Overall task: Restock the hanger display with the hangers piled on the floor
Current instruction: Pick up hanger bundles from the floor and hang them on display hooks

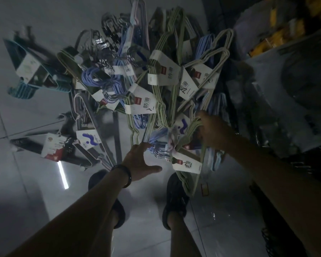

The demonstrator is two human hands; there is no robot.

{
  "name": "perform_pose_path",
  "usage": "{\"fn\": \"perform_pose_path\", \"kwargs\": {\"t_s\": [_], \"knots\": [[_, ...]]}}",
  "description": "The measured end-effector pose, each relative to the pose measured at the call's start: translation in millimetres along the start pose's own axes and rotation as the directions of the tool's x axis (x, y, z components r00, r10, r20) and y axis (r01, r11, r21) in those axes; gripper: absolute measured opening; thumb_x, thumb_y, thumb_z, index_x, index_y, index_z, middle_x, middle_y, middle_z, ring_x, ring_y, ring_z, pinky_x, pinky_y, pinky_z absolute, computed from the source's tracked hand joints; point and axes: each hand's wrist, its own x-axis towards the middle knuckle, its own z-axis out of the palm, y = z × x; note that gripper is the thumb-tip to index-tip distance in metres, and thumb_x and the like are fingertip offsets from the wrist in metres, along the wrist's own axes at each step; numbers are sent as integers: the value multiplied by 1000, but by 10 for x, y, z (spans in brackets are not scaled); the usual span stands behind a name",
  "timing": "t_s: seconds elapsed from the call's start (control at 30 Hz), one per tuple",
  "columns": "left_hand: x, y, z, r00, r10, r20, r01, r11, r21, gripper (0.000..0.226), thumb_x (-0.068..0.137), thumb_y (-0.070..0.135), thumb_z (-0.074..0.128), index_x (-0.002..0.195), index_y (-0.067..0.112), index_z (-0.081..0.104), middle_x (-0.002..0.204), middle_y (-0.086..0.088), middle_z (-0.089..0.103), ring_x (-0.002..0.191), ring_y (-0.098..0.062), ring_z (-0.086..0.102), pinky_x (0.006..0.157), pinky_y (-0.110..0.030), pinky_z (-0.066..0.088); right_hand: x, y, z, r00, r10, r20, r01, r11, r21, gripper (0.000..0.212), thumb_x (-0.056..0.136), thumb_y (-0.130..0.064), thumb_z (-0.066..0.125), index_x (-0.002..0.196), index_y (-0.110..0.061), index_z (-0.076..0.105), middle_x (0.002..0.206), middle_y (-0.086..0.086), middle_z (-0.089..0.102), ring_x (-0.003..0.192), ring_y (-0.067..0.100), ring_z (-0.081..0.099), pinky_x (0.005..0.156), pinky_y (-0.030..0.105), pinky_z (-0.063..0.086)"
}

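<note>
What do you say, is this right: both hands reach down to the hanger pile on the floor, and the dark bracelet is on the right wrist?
No: the head view shows the dark bracelet on the left wrist. Left hand and right hand do reach down to the hanger pile on the floor.

The single head-worn wide-angle view looks almost straight down past the person's own shoes [175, 199] at the tiled floor [26, 117], within arm's reach of the hanger pile [163, 75] filling the frame's upper middle.
</note>
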Motion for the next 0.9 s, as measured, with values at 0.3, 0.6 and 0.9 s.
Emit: {"fn": "perform_pose_path", "kwargs": {"t_s": [0.3, 0.6, 0.9], "knots": [[-804, 246, -169, 985, -36, 169, 160, 550, -820, 97, 64, 73, 72, 145, 26, 48, 141, -1, 64, 115, -27, 68, 97, -48, 56, -406, -290, -1263, 973, -16, 229, -138, 758, 638, 20, 108, 1, 47, 123, -11, 52, 90, 25, 71, 74, 40, 76, 53, 41, 61], [-1080, 1038, -784, 950, 125, -285, -300, 611, -733, 27, 98, 36, 70, 123, 29, 65, 85, 10, 71, 63, -1, 59, 54, -25, 48, -653, -757, -1758, 987, 146, -61, 18, 282, 959, 28, 97, -12, 69, 125, -9, 66, 111, 20, 75, 94, 36, 77, 72, 46, 65], [258, 1686, -802, 885, -28, -464, -380, 532, -757, 24, 101, 38, 65, 124, 33, 63, 80, 3, 67, 65, -22, 54, 59, -34, 50, 604, -656, -692, 981, 194, -19, -57, 380, 923, 24, 102, -15, 64, 126, -13, 66, 116, 12, 74, 106, 37, 70, 86, 48, 59]]}}
